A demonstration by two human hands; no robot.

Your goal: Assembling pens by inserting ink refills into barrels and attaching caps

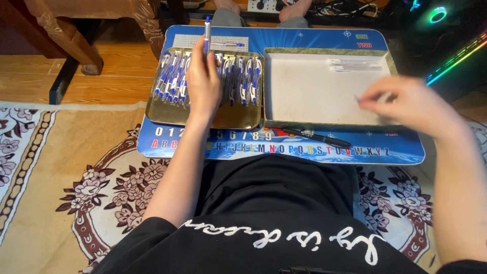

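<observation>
While the person sits on the floor behind the low blue desk [284, 147], notes as follows.
Left hand [203, 81]: grip closed on a blue-and-white pen [207, 33], held over the gold tray [203, 119].
Pen axis: long axis runs away from the person, near upright in the view, blue tip end farthest.
Gold tray contents: many like pens [238, 76], in rows, mostly lengthwise away from the person.
Right hand [406, 104]: blurred, over the white box [314, 89]; fingers pinched, perhaps on a small part, cannot tell.
Loose item: black pen [317, 137] on the desk's near edge.
Handling judgement: keep the pen pinched mid-barrel, clear of its neighbours.
</observation>
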